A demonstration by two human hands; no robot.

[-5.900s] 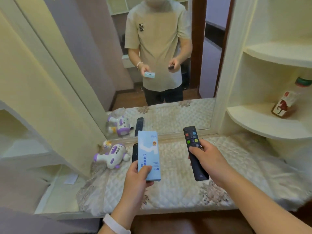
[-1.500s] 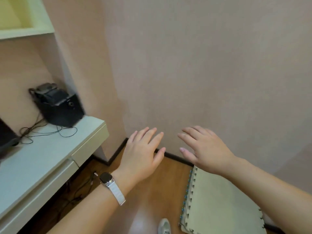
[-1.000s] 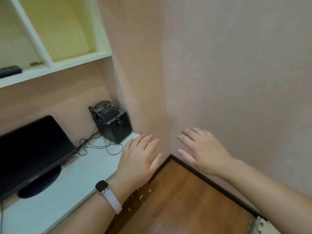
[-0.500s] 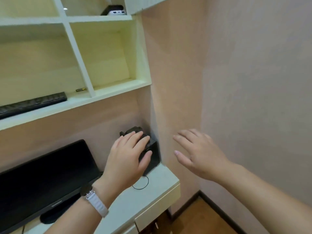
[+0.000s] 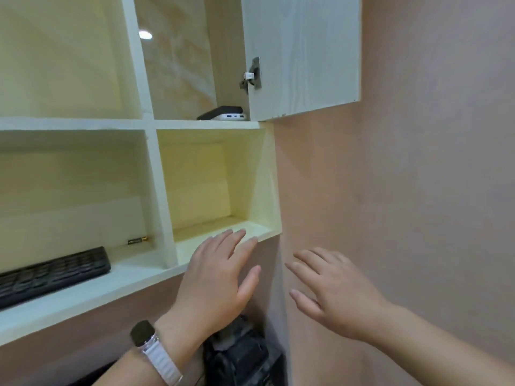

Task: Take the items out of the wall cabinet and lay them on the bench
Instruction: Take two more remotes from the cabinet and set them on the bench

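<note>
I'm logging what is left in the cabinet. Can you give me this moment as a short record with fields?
cabinet door: open, swung right
upper right compartment: power bank lying flat
lower right compartment: nothing visible
lower left compartment: black keyboard, small battery
left hand: empty, fingers spread, white-strapped watch on the wrist
right hand: empty, open, in front of the wall
below hands: dark device, partly hidden

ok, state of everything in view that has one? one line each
cabinet door: swung open
power bank: lying flat in the upper compartment
keyboard: lying on the lower left shelf
battery: lying on its side behind the keyboard
left hand: empty, fingers spread
right hand: empty, open
</note>
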